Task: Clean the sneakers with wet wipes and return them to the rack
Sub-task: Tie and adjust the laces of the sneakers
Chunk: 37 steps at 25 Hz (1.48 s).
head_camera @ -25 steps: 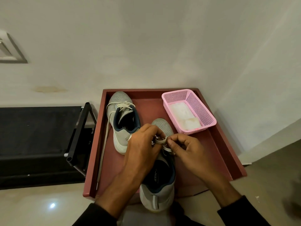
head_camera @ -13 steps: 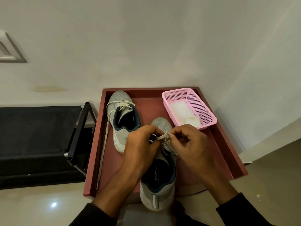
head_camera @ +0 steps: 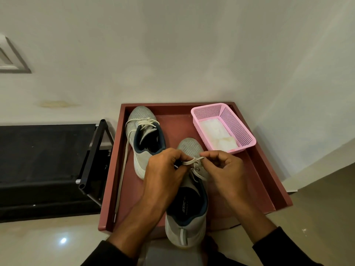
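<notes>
Two hands (head_camera: 194, 169) block the near sneaker (head_camera: 187, 217) beside a pink basket (head_camera: 240, 127).

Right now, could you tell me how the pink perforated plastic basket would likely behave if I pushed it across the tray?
The pink perforated plastic basket looks thin-walled and holds only white wipes, so it is probably light. It sits flat on the smooth reddish-brown tray, so it would likely slide rather than tip.

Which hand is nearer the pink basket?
Right. The right hand sits just beside the pink basket's near corner; the left hand is farther, beyond the lace.
</notes>
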Motion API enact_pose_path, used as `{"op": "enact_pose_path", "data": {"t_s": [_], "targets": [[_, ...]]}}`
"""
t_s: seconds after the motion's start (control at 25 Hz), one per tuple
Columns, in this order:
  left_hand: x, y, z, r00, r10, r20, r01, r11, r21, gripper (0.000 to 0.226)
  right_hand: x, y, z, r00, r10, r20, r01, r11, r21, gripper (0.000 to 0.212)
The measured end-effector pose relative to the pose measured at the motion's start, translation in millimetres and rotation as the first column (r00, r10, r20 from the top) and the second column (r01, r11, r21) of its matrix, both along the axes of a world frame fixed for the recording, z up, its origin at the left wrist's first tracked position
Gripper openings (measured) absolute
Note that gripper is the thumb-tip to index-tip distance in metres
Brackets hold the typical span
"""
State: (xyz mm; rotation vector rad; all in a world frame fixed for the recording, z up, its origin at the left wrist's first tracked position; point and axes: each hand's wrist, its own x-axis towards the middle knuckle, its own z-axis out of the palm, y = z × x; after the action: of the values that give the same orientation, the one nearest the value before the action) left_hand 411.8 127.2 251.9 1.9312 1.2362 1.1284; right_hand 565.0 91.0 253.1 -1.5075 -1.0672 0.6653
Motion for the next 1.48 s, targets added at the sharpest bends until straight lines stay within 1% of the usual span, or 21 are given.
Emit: {"op": "enact_pose_path", "data": {"t_s": [0.04, 0.12, 0.2, 0.28, 0.36, 0.4, 0.48, 0.52, 0.56, 0.6, 0.64, 0.68, 0.72, 0.76, 0.84, 0.88, 0.92, 1.0, 1.24, 1.36, 1.48], "targets": [[-1.2, -0.5, 0.5, 1.000, 0.005, -0.027, -0.005, 1.000, 0.011, 0.009, 4.3, -1.3, -0.7, 0.963, -0.017, 0.268, -0.003, 0.997, 0.072, 0.017], [-4.8, -2.0, 2.0, 0.995, 0.014, -0.098, -0.011, 0.999, 0.032, 0.006, 16.1, -2.7, -5.6, 0.744, -0.070, 0.665, -0.040, 0.988, 0.149, 0.014], [-10.9, -3.1, 1.1, 0.987, 0.014, -0.161, -0.011, 1.000, 0.022, 0.002, 28.5, -2.4, -11.7, 0.622, -0.068, 0.780, -0.001, 0.996, 0.088, 0.012], [-16.9, -6.2, -0.7, 0.979, 0.002, -0.202, -0.008, 1.000, -0.029, 0.001, 33.4, -2.6, -14.4, 0.663, -0.061, 0.746, 0.094, 0.996, -0.002, 0.011], [-20.1, -8.9, -1.6, 0.977, 0.005, -0.211, -0.022, 0.997, -0.079, 0.003, 30.5, -2.6, -16.7, 0.816, -0.052, 0.575, 0.137, 0.985, -0.105, 0.005], [-21.1, -9.1, -1.5, 0.979, 0.008, -0.202, -0.029, 0.995, -0.097, 0.005, 29.3, -0.1, -18.9, 0.950, -0.071, 0.304, 0.133, 0.973, -0.188, 0.005], [-22.4, -8.4, -1.0, 0.981, 0.009, -0.195, -0.032, 0.992, -0.119, 0.008, 26.2, 1.0, -18.4, 0.959, -0.121, -0.257, 0.025, 0.937, -0.348, 0.015], [-22.9, -7.5, -1.2, 0.980, 0.007, -0.201, -0.033, 0.991, -0.126, 0.008, 26.0, -0.6, -18.0, 0.950, -0.120, -0.290, 0.001, 0.925, -0.380, 0.017], [-23.1, -6.8, -1.1, 0.978, 0.000, -0.210, -0.029, 0.990, -0.137, 0.009, 29.8, -1.7, -21.0, 0.987, -0.093, -0.129, 0.038, 0.924, -0.380, 0.017], [-23.2, -7.1, -1.0, 0.975, -0.012, -0.222, -0.022, 0.988, -0.150, 0.010, 36.8, -2.7, -24.9, 0.979, -0.055, 0.194, 0.118, 0.936, -0.330, 0.014], [-22.7, -7.8, -0.4, 0.972, -0.022, -0.236, -0.017, 0.987, -0.162, 0.010, 43.3, -4.9, -27.1, 0.852, -0.043, 0.522, 0.189, 0.955, -0.229, 0.010], [-22.7, -8.6, -0.2, 0.969, -0.026, -0.246, -0.019, 0.984, -0.177, 0.010, 47.4, -5.1, -28.9, 0.718, -0.062, 0.694, 0.207, 0.970, -0.128, 0.007], [-23.0, -8.8, 0.5, 0.972, -0.029, -0.232, -0.020, 0.979, -0.204, 0.009, 47.5, -3.7, -28.6, 0.679, -0.082, 0.729, 0.202, 0.976, -0.078, 0.007], [-23.0, -7.8, 0.5, 0.984, -0.032, -0.176, -0.012, 0.969, -0.247, 0.009, 44.6, -2.4, -29.3, 0.742, -0.099, 0.663, 0.205, 0.975, -0.084, 0.008], [-21.6, -5.4, 1.2, 0.999, -0.031, 0.038, 0.043, 0.930, -0.366, 0.007, 34.2, 1.4, -24.0, 0.973, -0.150, 0.176, 0.181, 0.967, -0.179, 0.010], [-18.7, -3.9, 2.4, 0.988, -0.018, 0.152, 0.079, 0.909, -0.410, 0.006, 28.4, 4.2, -16.1, 0.973, -0.164, -0.159, 0.128, 0.968, -0.215, 0.011], [-14.7, -2.4, 4.5, 0.967, 0.013, 0.253, 0.104, 0.890, -0.444, 0.005, 22.9, 7.1, -5.6, 0.887, -0.159, -0.434, 0.078, 0.977, -0.199, 0.012], [-5.8, -0.2, 10.4, 0.919, 0.065, 0.390, 0.151, 0.853, -0.499, 0.004, 12.5, 12.6, 17.0, 0.749, -0.096, -0.656, 0.037, 0.994, -0.103, 0.012], [7.2, 4.0, 18.6, 0.938, 0.034, 0.345, 0.145, 0.865, -0.480, 0.033, -21.9, 12.3, 59.8, 0.946, 0.202, -0.252, -0.174, 0.976, 0.128, 0.014], [10.6, 2.1, 25.5, 0.908, 0.081, 0.410, 0.168, 0.828, -0.536, 0.042, -24.9, 13.3, 60.1, 0.960, 0.216, -0.176, -0.208, 0.976, 0.063, 0.012], [7.3, -0.9, 33.0, 0.873, 0.117, 0.474, 0.233, 0.753, -0.616, 0.035, -21.6, 15.9, 57.3, 0.971, 0.055, -0.231, -0.082, 0.991, -0.108, 0.016]]}}
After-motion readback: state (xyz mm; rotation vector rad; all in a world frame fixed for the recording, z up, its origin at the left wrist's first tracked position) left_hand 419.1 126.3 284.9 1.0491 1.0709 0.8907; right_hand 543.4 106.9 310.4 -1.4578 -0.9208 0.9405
